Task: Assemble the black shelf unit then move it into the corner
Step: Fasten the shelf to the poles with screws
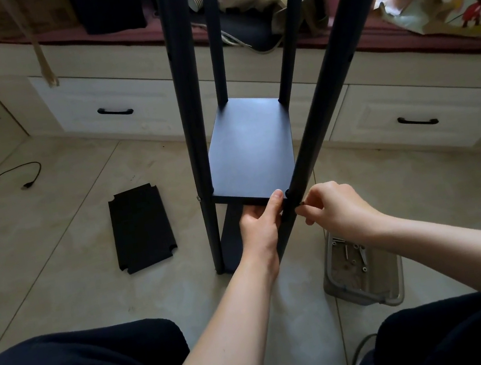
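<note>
Low in the middle of the frame, the left hand (258, 227) grips the shelf (251, 151) edge while the right hand (335, 207) pinches a screw (301, 203) against the post (315, 124). Best to line up the hole squarely first. One spare panel (142, 228) waits at left.

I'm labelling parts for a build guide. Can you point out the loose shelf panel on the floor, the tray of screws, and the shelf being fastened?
loose shelf panel (142, 228): head view, middle of its flat face.
tray of screws (331, 288): head view, its left wall.
shelf being fastened (251, 148): head view, centre of its top.
</note>
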Demonstrator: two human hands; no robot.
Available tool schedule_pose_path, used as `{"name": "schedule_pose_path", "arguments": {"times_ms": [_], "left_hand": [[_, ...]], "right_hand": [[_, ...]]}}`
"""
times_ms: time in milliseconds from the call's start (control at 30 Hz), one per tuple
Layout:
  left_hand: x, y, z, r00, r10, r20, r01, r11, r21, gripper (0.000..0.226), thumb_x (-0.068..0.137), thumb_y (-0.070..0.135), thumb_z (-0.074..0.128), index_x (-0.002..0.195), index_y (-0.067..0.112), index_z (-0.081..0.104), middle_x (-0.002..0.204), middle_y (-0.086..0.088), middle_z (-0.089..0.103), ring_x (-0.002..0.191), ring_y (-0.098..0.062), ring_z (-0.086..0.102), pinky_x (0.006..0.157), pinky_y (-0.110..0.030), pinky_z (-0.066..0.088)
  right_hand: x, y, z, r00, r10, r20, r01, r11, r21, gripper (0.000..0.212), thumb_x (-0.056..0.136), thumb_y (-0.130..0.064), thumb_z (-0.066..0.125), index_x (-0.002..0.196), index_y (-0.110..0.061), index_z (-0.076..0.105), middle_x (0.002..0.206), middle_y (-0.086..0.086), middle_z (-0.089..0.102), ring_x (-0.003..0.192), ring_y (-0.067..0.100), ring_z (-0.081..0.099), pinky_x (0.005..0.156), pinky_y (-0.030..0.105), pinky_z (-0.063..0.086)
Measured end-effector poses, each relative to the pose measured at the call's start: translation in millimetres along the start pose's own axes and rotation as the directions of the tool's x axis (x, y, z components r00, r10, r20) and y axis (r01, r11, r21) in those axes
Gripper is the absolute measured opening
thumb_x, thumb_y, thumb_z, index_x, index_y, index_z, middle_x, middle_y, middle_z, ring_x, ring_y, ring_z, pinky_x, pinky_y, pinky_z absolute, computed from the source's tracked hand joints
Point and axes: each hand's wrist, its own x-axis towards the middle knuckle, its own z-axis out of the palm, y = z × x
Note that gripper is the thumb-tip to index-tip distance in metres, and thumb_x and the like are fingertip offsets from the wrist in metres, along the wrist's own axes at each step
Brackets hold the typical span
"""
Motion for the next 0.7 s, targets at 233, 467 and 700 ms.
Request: {"name": "schedule_pose_path", "arguments": {"times_ms": [233, 467, 700], "left_hand": [[1.7, 0.8, -2.3, 1.0, -0.003, 0.001, 0.003, 1.0, 0.02, 0.025, 0.094, 0.016, 0.069, 0.116, 0.006, 0.065, 0.1, -0.009, 0.076, 0.094, -0.024, 0.074, 0.072, -0.024, 0.057], [1.6, 0.5, -2.3, 1.0, -0.017, 0.01, 0.017, 1.0, -0.01, 0.021, 0.093, 0.016, 0.071, 0.112, 0.009, 0.066, 0.091, -0.001, 0.078, 0.085, -0.016, 0.075, 0.066, -0.019, 0.056], [3.1, 0.1, -4.4, 1.0, -0.013, 0.02, 0.013, 1.0, -0.009, 0.024, 0.093, 0.018, 0.071, 0.114, 0.008, 0.066, 0.097, -0.007, 0.078, 0.09, -0.021, 0.075, 0.067, -0.02, 0.057]], "right_hand": [[3.7, -0.3, 0.1, 0.997, 0.02, 0.073, -0.028, 0.994, 0.109, 0.031, 0.102, -0.023, 0.049, 0.095, -0.008, 0.074, 0.082, -0.001, 0.075, 0.078, 0.016, 0.066, 0.084, 0.038, 0.054], [5.7, 5.5, -6.5, 0.998, 0.005, 0.068, -0.013, 0.993, 0.114, 0.026, 0.098, -0.031, 0.058, 0.082, -0.016, 0.073, 0.073, -0.006, 0.073, 0.069, 0.004, 0.062, 0.07, 0.027, 0.05], [9.3, 5.9, -5.0, 0.998, -0.004, 0.062, -0.005, 0.989, 0.151, 0.019, 0.098, -0.017, 0.059, 0.092, -0.011, 0.076, 0.074, -0.006, 0.073, 0.074, 0.01, 0.066, 0.078, 0.029, 0.055]]}}
